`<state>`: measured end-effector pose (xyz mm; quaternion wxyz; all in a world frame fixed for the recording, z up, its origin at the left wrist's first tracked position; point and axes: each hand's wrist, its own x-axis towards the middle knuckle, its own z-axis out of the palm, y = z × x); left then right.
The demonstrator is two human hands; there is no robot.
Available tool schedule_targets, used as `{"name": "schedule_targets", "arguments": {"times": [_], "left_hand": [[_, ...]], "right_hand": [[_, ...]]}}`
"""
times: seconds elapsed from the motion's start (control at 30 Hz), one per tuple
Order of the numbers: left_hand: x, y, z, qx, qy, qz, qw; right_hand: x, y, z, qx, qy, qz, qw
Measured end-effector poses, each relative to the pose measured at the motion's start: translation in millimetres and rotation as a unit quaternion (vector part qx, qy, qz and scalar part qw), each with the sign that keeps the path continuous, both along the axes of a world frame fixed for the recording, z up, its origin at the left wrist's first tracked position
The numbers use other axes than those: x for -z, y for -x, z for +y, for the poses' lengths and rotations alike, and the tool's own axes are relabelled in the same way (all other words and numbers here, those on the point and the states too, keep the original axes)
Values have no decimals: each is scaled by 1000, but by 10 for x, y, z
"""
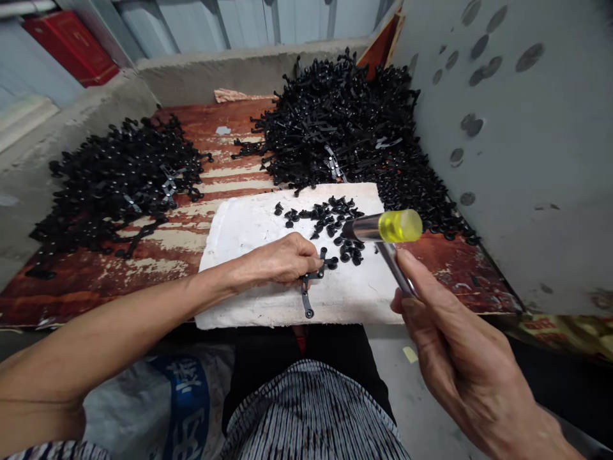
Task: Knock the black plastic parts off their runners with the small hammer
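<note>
My right hand (460, 358) grips the steel handle of a small hammer (396, 267), holding its yellow-faced head (400, 226) above the right part of a white padded sheet (297, 303). My left hand (282, 260) rests on the sheet, its fingertips closed on a black plastic runner (306, 284) with a branching shape. Several small black moulded pieces (330, 220) lie scattered on the sheet just beyond my left hand. Two large heaps of black moulded parts, one to the left (115, 182) and one at the back (345, 121), flank the sheet.
The sheet and heaps lie on a weathered red-painted board (230, 153), with a low concrete wall (239, 67) behind and a grey perforated panel (507, 128) on the right. My striped lap (311, 415) and a woven sack (182, 402) lie below.
</note>
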<state>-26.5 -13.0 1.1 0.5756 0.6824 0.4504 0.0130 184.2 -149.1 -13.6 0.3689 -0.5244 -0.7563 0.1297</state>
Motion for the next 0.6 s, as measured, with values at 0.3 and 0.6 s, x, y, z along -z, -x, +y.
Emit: {"name": "schedule_targets", "arguments": {"times": [0.3,0.6], "left_hand": [[17,16,-8,3,4,-19,1000],[68,30,-13,-5,-6,-8,1000]], "right_hand": [[-4,21,-48,68,-54,-2,996],[50,25,-110,42,36,68,996]]}}
